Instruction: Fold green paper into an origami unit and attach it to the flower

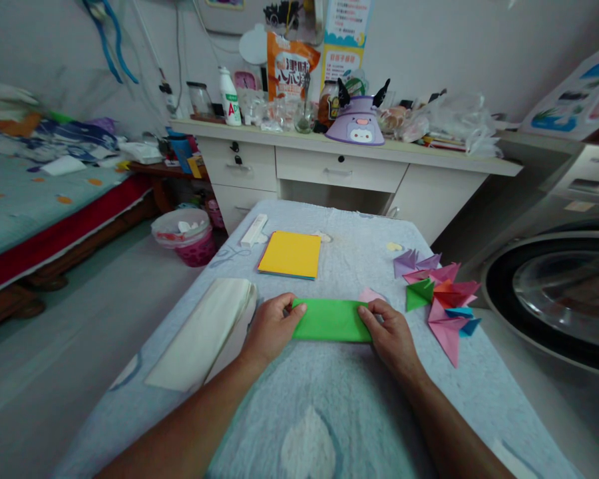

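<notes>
A green sheet of paper [331,320], folded into a long strip, lies flat on the light blue cloth-covered table [329,399]. My left hand [272,326] pinches its left end, thumb on top. At the right end, my right hand [389,332] presses down with curled fingers. A pink scrap [369,295] peeks out just behind the green strip.
A stack of coloured paper with a yellow top sheet [291,255] lies further back. Several folded paper shapes [444,299] sit to the right. A cream folded cloth [204,332] lies left, a white tube [253,231] behind it. Beyond stand a cluttered desk [339,150], a bin [184,236] and a bed [40,199].
</notes>
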Action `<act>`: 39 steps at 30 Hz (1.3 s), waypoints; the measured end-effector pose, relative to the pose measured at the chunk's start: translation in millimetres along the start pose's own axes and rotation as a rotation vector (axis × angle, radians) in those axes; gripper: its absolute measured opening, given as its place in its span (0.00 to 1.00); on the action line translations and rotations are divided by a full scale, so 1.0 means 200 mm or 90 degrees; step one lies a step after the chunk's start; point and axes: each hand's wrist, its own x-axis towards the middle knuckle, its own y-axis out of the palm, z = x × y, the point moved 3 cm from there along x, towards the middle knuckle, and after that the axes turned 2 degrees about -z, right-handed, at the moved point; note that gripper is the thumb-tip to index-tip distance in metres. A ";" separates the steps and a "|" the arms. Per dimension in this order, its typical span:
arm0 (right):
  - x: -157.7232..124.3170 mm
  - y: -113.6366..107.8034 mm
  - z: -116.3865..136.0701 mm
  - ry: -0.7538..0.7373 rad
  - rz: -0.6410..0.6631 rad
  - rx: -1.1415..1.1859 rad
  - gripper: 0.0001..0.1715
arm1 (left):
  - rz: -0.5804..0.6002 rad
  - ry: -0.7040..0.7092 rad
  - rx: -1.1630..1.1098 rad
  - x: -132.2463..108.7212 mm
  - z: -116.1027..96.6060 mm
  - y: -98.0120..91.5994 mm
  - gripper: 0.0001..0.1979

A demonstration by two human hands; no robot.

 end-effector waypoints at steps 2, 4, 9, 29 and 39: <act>0.01 0.01 0.00 -0.019 0.000 -0.044 0.18 | -0.012 0.027 0.093 0.01 -0.02 0.00 0.16; 0.01 0.02 -0.01 -0.038 0.008 -0.095 0.17 | -0.026 0.061 0.196 0.01 -0.04 0.00 0.15; 0.02 0.04 -0.03 -0.063 0.040 -0.245 0.15 | -0.023 0.088 0.369 0.00 -0.07 0.01 0.11; 0.01 0.08 0.01 0.011 0.043 -0.444 0.06 | -0.103 0.115 0.429 -0.04 -0.07 0.03 0.17; 0.03 0.11 0.07 -0.077 0.168 -0.397 0.11 | 0.131 0.255 0.404 -0.02 -0.07 0.09 0.11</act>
